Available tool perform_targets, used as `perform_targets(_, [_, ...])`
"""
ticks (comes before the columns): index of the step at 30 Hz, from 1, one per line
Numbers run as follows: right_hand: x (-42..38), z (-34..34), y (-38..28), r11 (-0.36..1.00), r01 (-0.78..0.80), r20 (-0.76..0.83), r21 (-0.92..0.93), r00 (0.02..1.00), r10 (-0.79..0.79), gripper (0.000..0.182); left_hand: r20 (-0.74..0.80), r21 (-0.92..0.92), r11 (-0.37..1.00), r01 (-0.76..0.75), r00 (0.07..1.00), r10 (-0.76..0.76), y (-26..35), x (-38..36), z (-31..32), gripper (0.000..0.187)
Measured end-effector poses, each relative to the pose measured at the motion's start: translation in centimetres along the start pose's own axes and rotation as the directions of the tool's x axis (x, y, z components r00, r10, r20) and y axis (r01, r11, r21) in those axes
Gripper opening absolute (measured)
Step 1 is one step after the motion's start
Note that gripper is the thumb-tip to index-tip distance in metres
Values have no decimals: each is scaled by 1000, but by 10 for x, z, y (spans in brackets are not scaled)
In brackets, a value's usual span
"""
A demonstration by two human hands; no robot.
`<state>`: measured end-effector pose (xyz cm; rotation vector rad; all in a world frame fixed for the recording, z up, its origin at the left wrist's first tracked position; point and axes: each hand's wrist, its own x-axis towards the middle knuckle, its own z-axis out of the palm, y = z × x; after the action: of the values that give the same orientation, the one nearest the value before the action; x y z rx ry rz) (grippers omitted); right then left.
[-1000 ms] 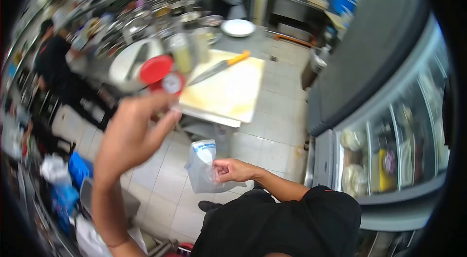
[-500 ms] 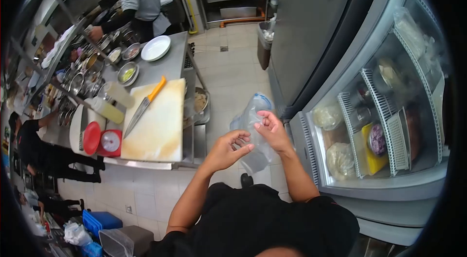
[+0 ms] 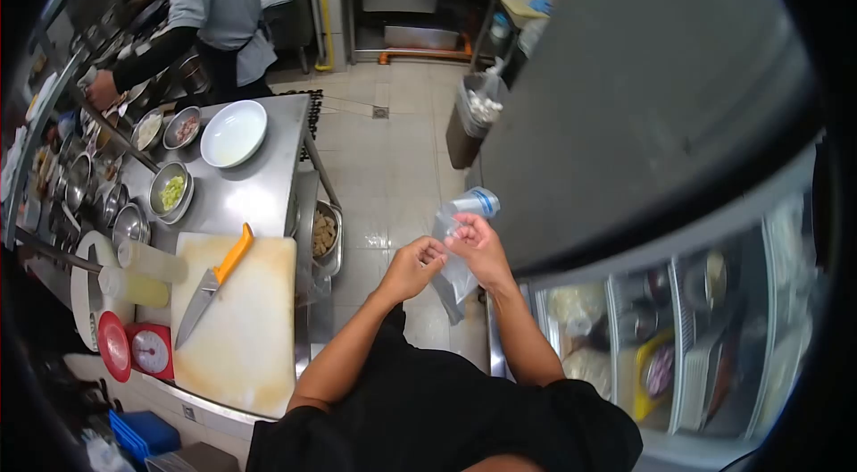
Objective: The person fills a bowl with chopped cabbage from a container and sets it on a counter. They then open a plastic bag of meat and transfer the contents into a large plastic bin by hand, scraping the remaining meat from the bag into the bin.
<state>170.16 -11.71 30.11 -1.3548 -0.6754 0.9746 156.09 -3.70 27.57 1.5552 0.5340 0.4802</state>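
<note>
Both hands, left hand (image 3: 415,265) and right hand (image 3: 478,247), pinch clear plastic bag (image 3: 455,240); half-second ago left hung open.

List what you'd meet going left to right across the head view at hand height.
Red scale → knife on the cutting board → left hand → plastic bag → right hand → glass-door fridge.

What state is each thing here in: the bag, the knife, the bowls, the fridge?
Plastic bag: clear, held up by both hands, left hand and right hand.
Knife: lying flat on the cutting board.
White bowl: upright, looks empty.
Glass-door fridge: stocked; whether its door is shut is unclear.
</note>
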Motion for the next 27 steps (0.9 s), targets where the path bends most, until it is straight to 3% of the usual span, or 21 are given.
perform_targets(4, [79,0,-20,993,-54,75,101,996,47,49,-38,-10,989,-149,988,149,-21,79,-39,9])
perform_targets(7, [134,6,-35,997,-58,33,49,998,56,56,-138,16,995,-96,986,98,-7,121,-70,9])
perform_targets(10, [197,8,-25,995,-59,-4,79,998,59,45,-281,-69,990,-121,955,98,-2,162,-97,8])
perform_targets(13, [258,11,-28,977,-211,70,-43,974,213,32,-401,-56,995,-82,915,53,5,205,-130,8])
perform_targets(15, [304,26,-28,994,-109,354,-1,930,102,26,-466,59,992,-116,875,130,6,238,-151,10])
perform_targets(17, [347,37,-42,990,81,421,-118,907,-24,25,-505,136,986,-101,849,157,4,273,-174,11])
perform_targets(20, [422,34,-46,995,41,405,-90,914,-1,21,-546,132,988,-74,827,135,3,330,-198,11])
perform_targets(22, [470,35,-55,990,-94,404,105,914,44,16,-571,124,990,-68,811,127,9,369,-214,12])
perform_targets(25, [536,30,-68,987,-121,439,104,896,63,13,-590,107,994,-8,805,70,12,426,-231,14])
perform_targets(27, [577,30,-67,990,-89,443,113,896,30,13,-701,249,968,-21,686,195,16,459,-238,16])
